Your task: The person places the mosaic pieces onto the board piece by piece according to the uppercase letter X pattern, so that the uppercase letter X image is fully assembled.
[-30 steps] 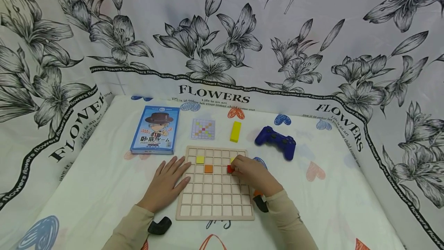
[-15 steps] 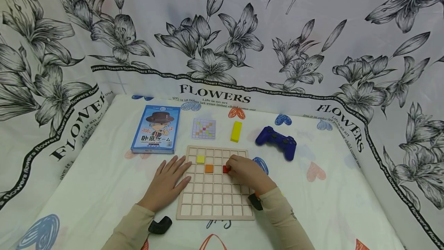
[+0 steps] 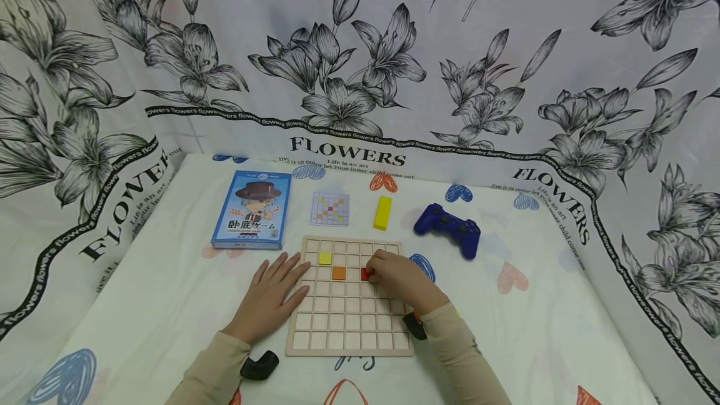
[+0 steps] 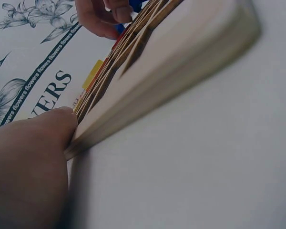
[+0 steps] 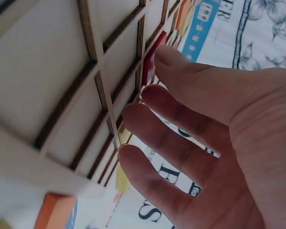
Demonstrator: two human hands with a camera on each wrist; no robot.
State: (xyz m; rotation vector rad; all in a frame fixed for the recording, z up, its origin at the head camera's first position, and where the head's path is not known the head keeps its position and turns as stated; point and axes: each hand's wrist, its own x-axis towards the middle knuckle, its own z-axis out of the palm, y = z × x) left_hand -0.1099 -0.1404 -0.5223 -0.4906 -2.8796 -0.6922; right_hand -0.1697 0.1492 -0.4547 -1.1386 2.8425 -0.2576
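A wooden grid board (image 3: 351, 352) lies on the cloth in front of the person. My left hand (image 3: 272, 299) lies flat at its left edge, fingers spread, fingertips on the frame. Near the right side of the board, my right hand (image 3: 402, 280) pinches a small red tile (image 3: 364, 274) close over the grid. The thumb (image 5: 169, 57) lies against this tile (image 5: 150, 64) in the right wrist view. A yellow tile (image 3: 325, 258) and an orange tile (image 3: 339, 273) sit in cells on the left. Another yellow piece (image 5: 125, 135) shows beyond the right fingers.
Behind the board are a blue game box (image 3: 253, 208), a printed grid card (image 3: 329, 208), a yellow block (image 3: 382, 213) and a blue game controller (image 3: 447, 230). An orange block (image 5: 55, 210) lies beside the board, mostly hidden by the right arm in the head view.
My right hand has moved slightly left with the red tile, then stayed in place. It now covers the yellow piece on the board's right side. The left hand has not moved.
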